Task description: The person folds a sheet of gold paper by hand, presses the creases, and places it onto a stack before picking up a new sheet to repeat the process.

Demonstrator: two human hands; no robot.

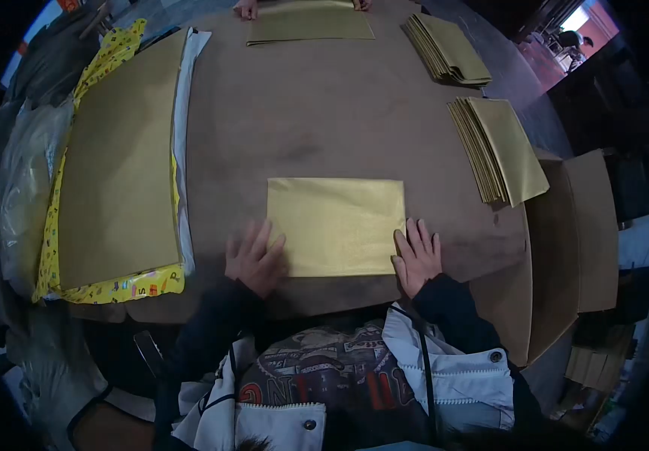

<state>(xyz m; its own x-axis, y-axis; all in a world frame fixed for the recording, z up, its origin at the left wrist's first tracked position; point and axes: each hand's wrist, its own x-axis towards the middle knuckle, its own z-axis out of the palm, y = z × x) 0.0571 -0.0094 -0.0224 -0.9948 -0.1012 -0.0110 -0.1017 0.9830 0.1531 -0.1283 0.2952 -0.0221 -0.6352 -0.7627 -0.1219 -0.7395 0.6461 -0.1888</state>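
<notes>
A folded gold sheet (336,227) lies flat on the brown table (302,113) right in front of me. My left hand (257,257) rests at its lower left edge, fingers spread, holding nothing. On the opposite side my right hand (418,257) lies flat with fingers apart, its fingertips at the sheet's right edge. To the left, a large stack of unfolded gold sheets (121,165) sits on yellow patterned wrapping (125,289).
Two piles of folded gold sheets, one nearer (501,146) and one farther (448,49), are at the right. An open cardboard box (558,248) stands beyond the table's right edge. Across the table, a co-worker's hands (247,8) touch another gold sheet (309,22).
</notes>
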